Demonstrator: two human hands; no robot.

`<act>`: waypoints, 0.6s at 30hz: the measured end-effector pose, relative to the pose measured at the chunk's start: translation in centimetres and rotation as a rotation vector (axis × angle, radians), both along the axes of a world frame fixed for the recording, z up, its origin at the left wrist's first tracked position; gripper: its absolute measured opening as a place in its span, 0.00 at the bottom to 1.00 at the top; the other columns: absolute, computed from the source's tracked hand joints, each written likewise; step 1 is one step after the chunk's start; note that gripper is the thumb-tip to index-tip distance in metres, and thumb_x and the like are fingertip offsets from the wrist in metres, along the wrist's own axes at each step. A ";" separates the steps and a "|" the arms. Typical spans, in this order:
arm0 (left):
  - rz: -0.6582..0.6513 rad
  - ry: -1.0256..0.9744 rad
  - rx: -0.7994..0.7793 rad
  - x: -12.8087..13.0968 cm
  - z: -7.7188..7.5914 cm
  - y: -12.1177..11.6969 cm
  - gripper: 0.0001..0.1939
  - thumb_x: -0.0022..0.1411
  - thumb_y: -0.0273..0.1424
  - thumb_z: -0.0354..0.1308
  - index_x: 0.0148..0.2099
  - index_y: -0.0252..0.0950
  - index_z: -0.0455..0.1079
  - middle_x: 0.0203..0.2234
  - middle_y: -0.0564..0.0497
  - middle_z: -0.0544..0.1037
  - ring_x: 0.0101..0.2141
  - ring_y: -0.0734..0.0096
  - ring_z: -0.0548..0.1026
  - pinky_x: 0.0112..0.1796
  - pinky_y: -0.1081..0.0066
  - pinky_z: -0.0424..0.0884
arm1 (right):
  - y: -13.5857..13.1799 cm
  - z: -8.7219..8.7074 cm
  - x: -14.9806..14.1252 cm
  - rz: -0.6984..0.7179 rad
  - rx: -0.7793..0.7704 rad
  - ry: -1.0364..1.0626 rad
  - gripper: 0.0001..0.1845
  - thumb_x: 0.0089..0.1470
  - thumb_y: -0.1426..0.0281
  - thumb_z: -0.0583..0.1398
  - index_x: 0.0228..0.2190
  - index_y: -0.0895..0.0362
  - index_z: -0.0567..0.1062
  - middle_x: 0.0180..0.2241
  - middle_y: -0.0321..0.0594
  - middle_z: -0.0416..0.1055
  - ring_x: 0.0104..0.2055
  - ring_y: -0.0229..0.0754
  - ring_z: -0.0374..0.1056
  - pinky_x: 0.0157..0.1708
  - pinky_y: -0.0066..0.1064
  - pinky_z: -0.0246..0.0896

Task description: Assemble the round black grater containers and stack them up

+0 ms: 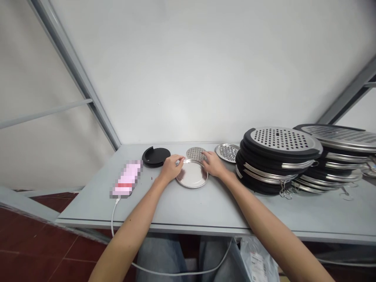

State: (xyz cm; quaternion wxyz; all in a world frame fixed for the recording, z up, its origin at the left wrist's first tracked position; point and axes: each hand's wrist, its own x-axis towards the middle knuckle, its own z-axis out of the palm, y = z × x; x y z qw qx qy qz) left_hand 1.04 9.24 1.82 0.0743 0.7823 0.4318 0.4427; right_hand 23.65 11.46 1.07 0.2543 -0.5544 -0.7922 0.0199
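Left hand (pixel 172 168) curled at the rim of a round shiny steel tray (pixel 192 174), right hand (pixel 213 164) by a perforated steel disc (pixel 195 154); can't tell if the fingers grip. Round black plastic lid (pixel 155 156) still separate on grey metal bench (pixel 188 207); stacked black-and-steel round assemblies (pixel 273 160) look finished, at right.

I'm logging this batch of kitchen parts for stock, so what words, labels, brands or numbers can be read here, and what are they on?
No text can be read: the white label on the plastic bag is too small and blurred, the device on the white cable is pixelated, and the stacked perforated lids show no legible lettering.
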 end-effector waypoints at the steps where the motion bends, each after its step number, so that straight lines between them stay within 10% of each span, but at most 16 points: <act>1: -0.004 0.012 -0.001 0.1 0.0 -0.1 0.08 0.62 0.27 0.53 0.38 0.37 0.75 0.35 0.49 0.80 0.37 0.67 0.76 0.41 0.67 0.72 | 0.1 0.0 0.1 -0.029 0.040 0.009 0.22 0.56 0.71 0.54 0.52 0.65 0.70 0.54 0.55 0.66 0.56 0.51 0.61 0.57 0.39 0.55; 7: -0.069 0.096 -0.076 0.4 0.0 -0.8 0.29 0.56 0.33 0.61 0.59 0.38 0.63 0.46 0.46 0.77 0.47 0.60 0.73 0.51 0.60 0.67 | 0.4 0.3 0.9 -0.136 0.073 0.036 0.17 0.55 0.73 0.55 0.44 0.60 0.77 0.53 0.51 0.66 0.56 0.52 0.59 0.57 0.40 0.53; 18: -0.107 0.098 -0.169 0.4 -0.5 -0.8 0.29 0.57 0.33 0.59 0.61 0.38 0.62 0.45 0.47 0.76 0.48 0.61 0.73 0.52 0.62 0.67 | 0.2 0.4 0.5 -0.079 -0.045 -0.011 0.15 0.57 0.71 0.55 0.42 0.60 0.79 0.51 0.52 0.68 0.55 0.50 0.60 0.56 0.38 0.53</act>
